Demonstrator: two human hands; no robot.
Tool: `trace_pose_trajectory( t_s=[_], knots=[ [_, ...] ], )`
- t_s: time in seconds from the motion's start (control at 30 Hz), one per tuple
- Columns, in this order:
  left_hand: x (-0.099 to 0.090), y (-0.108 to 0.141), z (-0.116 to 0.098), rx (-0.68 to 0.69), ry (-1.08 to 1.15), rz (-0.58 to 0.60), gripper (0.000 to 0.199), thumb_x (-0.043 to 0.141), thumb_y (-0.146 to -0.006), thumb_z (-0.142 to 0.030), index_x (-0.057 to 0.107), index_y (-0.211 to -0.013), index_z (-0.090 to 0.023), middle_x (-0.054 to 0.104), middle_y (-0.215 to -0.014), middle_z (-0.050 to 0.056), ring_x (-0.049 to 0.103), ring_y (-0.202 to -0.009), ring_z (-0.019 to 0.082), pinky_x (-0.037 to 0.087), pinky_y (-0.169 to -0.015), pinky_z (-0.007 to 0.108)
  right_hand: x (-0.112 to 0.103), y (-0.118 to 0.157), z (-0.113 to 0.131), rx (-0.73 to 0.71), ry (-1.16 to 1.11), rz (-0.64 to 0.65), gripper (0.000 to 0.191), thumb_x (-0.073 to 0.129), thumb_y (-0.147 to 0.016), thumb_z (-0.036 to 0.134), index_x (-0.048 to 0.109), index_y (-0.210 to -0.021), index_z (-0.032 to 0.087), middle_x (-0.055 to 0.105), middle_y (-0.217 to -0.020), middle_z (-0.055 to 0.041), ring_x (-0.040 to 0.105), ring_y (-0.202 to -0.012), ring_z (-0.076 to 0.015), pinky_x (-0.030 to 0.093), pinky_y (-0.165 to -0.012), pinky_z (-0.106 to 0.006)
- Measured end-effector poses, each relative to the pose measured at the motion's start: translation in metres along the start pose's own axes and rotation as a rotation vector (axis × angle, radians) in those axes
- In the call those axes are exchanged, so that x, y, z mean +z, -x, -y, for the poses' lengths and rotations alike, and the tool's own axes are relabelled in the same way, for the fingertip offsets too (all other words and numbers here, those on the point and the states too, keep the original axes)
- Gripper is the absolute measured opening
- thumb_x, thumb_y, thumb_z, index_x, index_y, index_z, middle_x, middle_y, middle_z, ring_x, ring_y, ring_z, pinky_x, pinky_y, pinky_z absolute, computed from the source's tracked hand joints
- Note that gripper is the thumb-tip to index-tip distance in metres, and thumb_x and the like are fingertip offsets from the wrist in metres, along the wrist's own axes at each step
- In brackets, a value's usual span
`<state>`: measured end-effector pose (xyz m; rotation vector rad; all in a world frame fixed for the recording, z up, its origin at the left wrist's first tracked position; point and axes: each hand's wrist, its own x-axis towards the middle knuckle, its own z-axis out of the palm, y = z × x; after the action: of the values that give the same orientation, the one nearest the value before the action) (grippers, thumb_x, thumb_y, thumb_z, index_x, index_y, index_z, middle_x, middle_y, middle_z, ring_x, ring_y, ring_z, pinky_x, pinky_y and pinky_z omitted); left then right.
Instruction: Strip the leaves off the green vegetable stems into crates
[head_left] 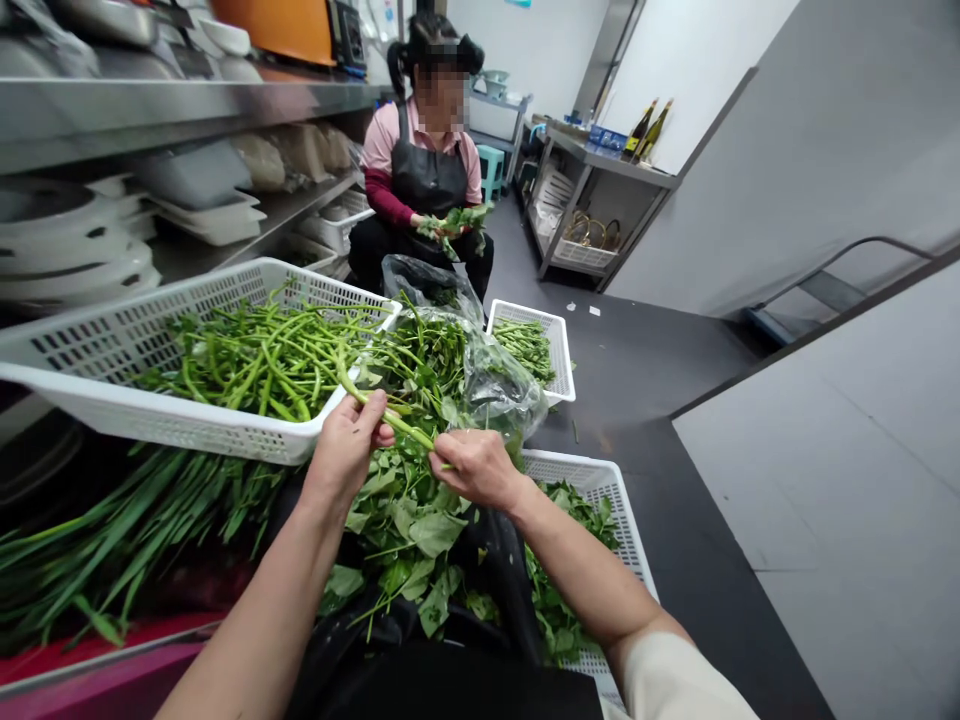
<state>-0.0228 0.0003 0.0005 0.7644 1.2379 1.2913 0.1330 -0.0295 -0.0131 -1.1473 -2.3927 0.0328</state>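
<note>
A long green vegetable stem (405, 428) stretches between my two hands. My left hand (358, 428) pinches it between thumb and fingers, close to the near corner of a white plastic basket. Closed around the stem's other end is my right hand (476, 465). In that white basket (187, 425) lies a heap of green stems (262, 350). Below my hands, leafy greens (420, 530) cover my lap on dark cloth. Just beyond, more leafy stems (431, 350) spill from a clear plastic bag (502, 385).
A second white basket (630, 520) with leaves stands at my right. A smaller basket (566, 365) holds cut stems. Long green leaves (165, 510) lie at lower left. A co-worker (431, 165) sits ahead, holding greens. Steel shelves (187, 115) line the left; a steel table (600, 155) stands behind.
</note>
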Motion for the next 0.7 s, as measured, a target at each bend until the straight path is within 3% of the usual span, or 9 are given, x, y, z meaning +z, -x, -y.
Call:
trace_pose_trajectory(
  t_s=[0.1,0.17,0.23,0.33,0.4,0.5,0.57,0.7],
  knots=[
    [-0.006,-0.007,0.010,-0.144,0.072,-0.077,0.025,0.069,-0.071,-0.026,0.048,-0.062,-0.016,0.046,-0.051,-0.007,0.042,-0.038,0.002,0.038,-0.038,0.011,-0.015,0.016,0.011,-0.039,-0.041,-0.253,0.030,0.038,-0.084,0.017,0.042,-0.054,0.020,0.044,-0.048,-0.0005,0.039,-0.049,-0.0125,0.028,-0.053,-0.026],
    [-0.011,-0.010,0.015,-0.219,0.089,-0.085,0.025,0.069,-0.071,-0.025,0.048,-0.063,-0.015,0.048,-0.052,-0.007,0.043,-0.039,0.002,0.037,-0.037,0.010,-0.032,0.037,0.009,0.045,-0.057,-0.348,0.031,0.037,-0.085,0.018,0.042,-0.054,0.021,0.041,-0.048,-0.0001,0.037,-0.048,-0.0126,0.029,-0.053,-0.026],
    [-0.016,-0.010,0.017,-0.244,0.079,0.028,0.024,0.070,-0.070,-0.029,0.051,-0.066,-0.015,0.053,-0.057,-0.004,0.045,-0.040,0.003,0.036,-0.036,0.011,-0.046,0.063,-0.005,0.210,-0.033,-0.252,0.032,0.037,-0.086,0.019,0.043,-0.054,0.020,0.043,-0.049,0.0000,0.038,-0.048,-0.0120,0.030,-0.052,-0.026],
    [-0.018,-0.007,0.018,-0.217,0.034,0.202,0.029,0.073,-0.063,-0.036,0.055,-0.068,-0.014,0.054,-0.059,-0.004,0.045,-0.043,0.004,0.034,-0.037,0.012,-0.053,0.100,-0.033,0.467,0.023,0.127,0.026,0.048,-0.083,0.024,0.049,-0.057,0.020,0.049,-0.053,-0.0006,0.044,-0.049,-0.0129,0.032,-0.052,-0.025],
    [-0.015,-0.005,0.020,-0.203,-0.015,0.253,0.034,0.076,-0.057,-0.040,0.058,-0.068,-0.014,0.049,-0.055,-0.005,0.044,-0.044,0.004,0.031,-0.038,0.012,-0.051,0.111,-0.042,0.561,-0.010,0.241,0.012,0.058,-0.078,0.030,0.059,-0.072,0.019,0.060,-0.069,-0.0045,0.052,-0.059,-0.0159,0.037,-0.057,-0.026],
    [-0.009,0.000,0.027,-0.189,-0.084,0.289,0.039,0.079,-0.051,-0.044,0.060,-0.065,-0.013,0.045,-0.052,-0.007,0.038,-0.044,0.003,0.026,-0.038,0.014,-0.039,0.098,-0.031,0.573,-0.288,0.135,0.017,0.056,-0.081,0.030,0.061,-0.093,0.019,0.064,-0.091,-0.0067,0.056,-0.074,-0.0164,0.041,-0.067,-0.026],
    [-0.005,0.003,0.030,-0.188,-0.107,0.312,0.040,0.079,-0.049,-0.046,0.058,-0.061,-0.013,0.045,-0.052,-0.006,0.036,-0.043,0.003,0.025,-0.039,0.015,-0.030,0.074,-0.015,0.485,-0.532,0.107,0.013,0.052,-0.083,0.026,0.062,-0.088,0.018,0.063,-0.084,-0.0030,0.055,-0.071,-0.0134,0.040,-0.065,-0.023],
    [-0.006,0.010,0.031,-0.226,-0.115,0.341,0.040,0.080,-0.048,-0.046,0.060,-0.062,-0.014,0.046,-0.053,-0.006,0.037,-0.045,0.004,0.026,-0.042,0.016,-0.012,0.034,0.009,0.297,-0.768,0.239,0.018,0.051,-0.082,0.023,0.054,-0.066,0.017,0.050,-0.062,0.0033,0.045,-0.059,-0.0091,0.035,-0.058,-0.020]
  ],
)
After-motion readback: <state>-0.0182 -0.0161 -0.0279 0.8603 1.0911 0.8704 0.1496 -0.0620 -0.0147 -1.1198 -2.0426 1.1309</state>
